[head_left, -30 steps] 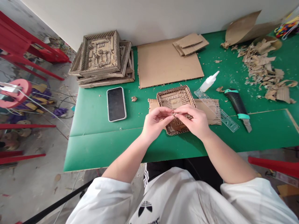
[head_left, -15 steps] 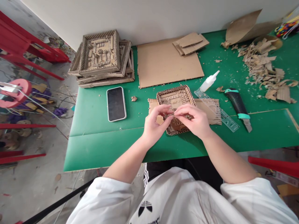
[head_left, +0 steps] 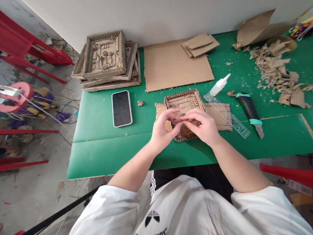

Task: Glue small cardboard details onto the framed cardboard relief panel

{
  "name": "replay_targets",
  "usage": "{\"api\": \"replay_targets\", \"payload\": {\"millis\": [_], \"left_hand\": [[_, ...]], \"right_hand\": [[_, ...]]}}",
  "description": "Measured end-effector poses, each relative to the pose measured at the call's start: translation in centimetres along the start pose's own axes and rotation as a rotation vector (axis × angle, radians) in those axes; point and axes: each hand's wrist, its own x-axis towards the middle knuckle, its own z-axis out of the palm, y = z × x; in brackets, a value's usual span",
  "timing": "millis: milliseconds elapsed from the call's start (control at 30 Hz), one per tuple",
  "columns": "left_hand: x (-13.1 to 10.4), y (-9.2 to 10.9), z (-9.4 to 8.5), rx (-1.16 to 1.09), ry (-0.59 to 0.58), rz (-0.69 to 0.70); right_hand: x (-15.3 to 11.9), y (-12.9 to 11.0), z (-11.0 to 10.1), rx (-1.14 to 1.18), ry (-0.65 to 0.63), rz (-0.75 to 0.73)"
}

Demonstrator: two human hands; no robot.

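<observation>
A cardboard tray (head_left: 185, 101) with a raised corrugated rim and small relief pieces inside lies on a flat strip of corrugated cardboard (head_left: 221, 117). Over the tray's middle, the fingertips of both hands meet. My left hand (head_left: 163, 130) is closed in a pinch at the left of the tray. From the right, my right hand (head_left: 204, 128) pinches at the same spot. Whatever sits between the fingertips is too small and hidden to name. Part of the tray's lower half is covered by the hands.
A phone (head_left: 122, 108) and stacked cardboard trays (head_left: 105, 57) are at left. Behind is a cardboard sheet (head_left: 177, 70). At right lie a glue bottle (head_left: 218, 86), a clear ruler (head_left: 238, 125), a box cutter (head_left: 249, 109) and cardboard scraps (head_left: 276, 65).
The fingertips of my right hand have shifted slightly and press closer to those of my left hand. The tray and the tools have stayed in place.
</observation>
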Motion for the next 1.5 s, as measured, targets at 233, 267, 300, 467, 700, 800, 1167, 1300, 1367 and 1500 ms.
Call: {"api": "replay_targets", "payload": {"millis": [233, 267, 300, 467, 700, 800, 1167, 1300, 1367, 1500], "left_hand": [[0.0, 0.1, -0.1, -0.015, 0.001, -0.025], [0.0, 0.1, -0.1, -0.009, 0.001, -0.022], [0.0, 0.1, -0.2, -0.006, 0.002, -0.019], [0.1, 0.1, -0.1, -0.007, 0.041, -0.017], [0.0, -0.4, -0.1, -0.002, 0.073, -0.008], [0.0, -0.6, -0.1, 0.017, 0.073, -0.005], [0.2, -0.5, -0.2, 0.026, 0.072, -0.020], [0.3, -0.4, -0.5, -0.001, 0.039, -0.081], [0.3, -0.4, -0.5, -0.041, 0.021, -0.108], [0.3, -0.5, -0.4, -0.118, 0.020, -0.131]], "right_hand": [[0.0, -0.1, -0.1, 0.013, 0.006, 0.052], [0.0, -0.1, -0.1, 0.015, 0.007, 0.061], [0.0, -0.1, -0.1, 0.017, 0.008, 0.068], [0.1, -0.2, -0.1, 0.032, -0.003, 0.098], [0.3, -0.1, -0.4, 0.067, 0.007, 0.149], [0.3, 0.1, -0.3, 0.075, 0.013, 0.158], [0.4, 0.3, -0.5, 0.092, 0.070, 0.259], [0.5, 0.4, -0.7, 0.113, 0.090, 0.330], [0.5, 0.6, -0.7, 0.131, 0.107, 0.377], [0.4, 0.9, -0.6, 0.174, 0.135, 0.412]]}}
